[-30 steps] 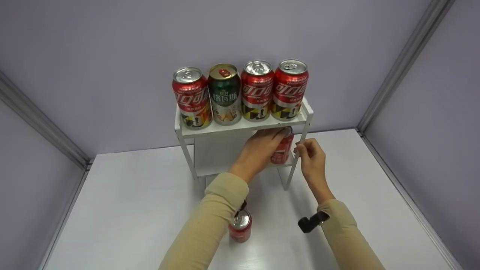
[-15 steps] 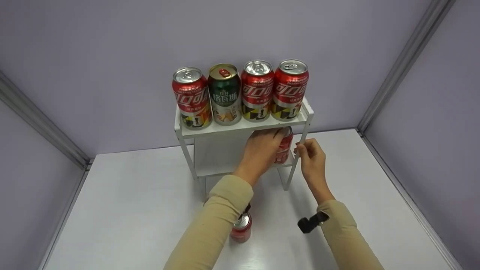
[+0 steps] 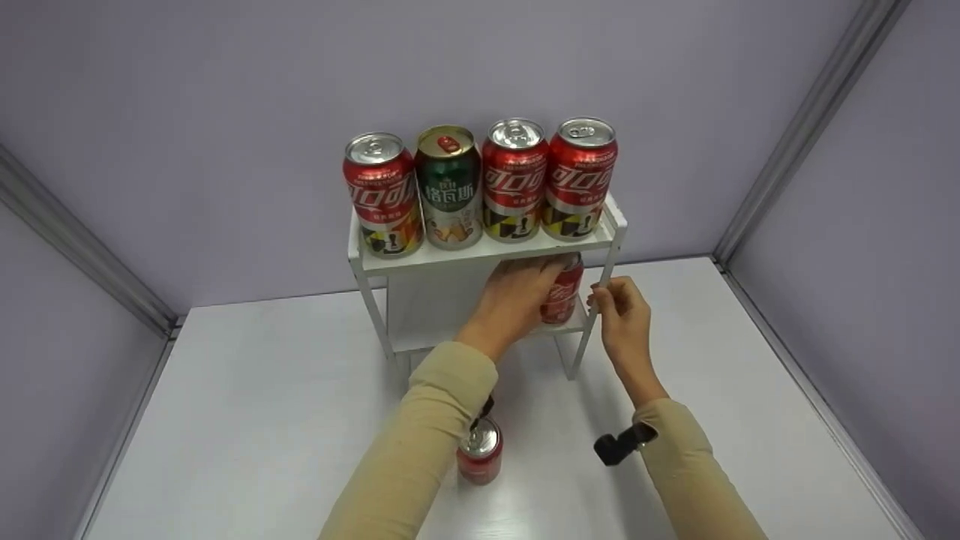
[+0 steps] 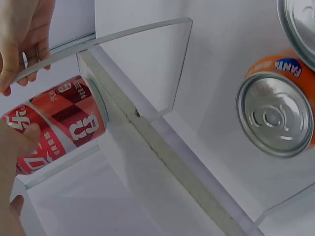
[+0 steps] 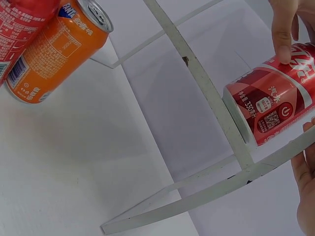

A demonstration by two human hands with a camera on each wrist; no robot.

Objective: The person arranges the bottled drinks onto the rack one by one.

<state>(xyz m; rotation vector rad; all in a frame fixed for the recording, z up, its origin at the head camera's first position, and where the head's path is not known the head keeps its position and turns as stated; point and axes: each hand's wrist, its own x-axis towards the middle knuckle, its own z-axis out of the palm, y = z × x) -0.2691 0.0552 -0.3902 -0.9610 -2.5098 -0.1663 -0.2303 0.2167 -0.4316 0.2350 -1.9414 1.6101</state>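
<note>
On the lower level of a small white two-tier rack (image 3: 480, 259), a red cola can (image 3: 564, 298) stands upright near the right end. My left hand (image 3: 517, 300) grips it from the left, its fingers partly hidden under the upper shelf. The thumb (image 4: 29, 137) lies on the can's side in the left wrist view. My right hand (image 3: 626, 311) pinches the rack's right front post (image 3: 592, 319) beside the can, thumb on one side and fingers on the other. In the right wrist view, the can's base (image 5: 238, 115) rests at the shelf edge.
Along the upper shelf stand red cola cans (image 3: 382, 195) and a green can (image 3: 448, 187). Another red can (image 3: 480, 454) stands on the white table below my left forearm, with an orange Fanta can (image 5: 59, 51) close by. Walls (image 3: 847, 247) enclose the back and sides.
The held can has shifted slightly left and turned a little, showing more of its white lettering. My left hand moved slightly with it. My right hand stays at the post.
</note>
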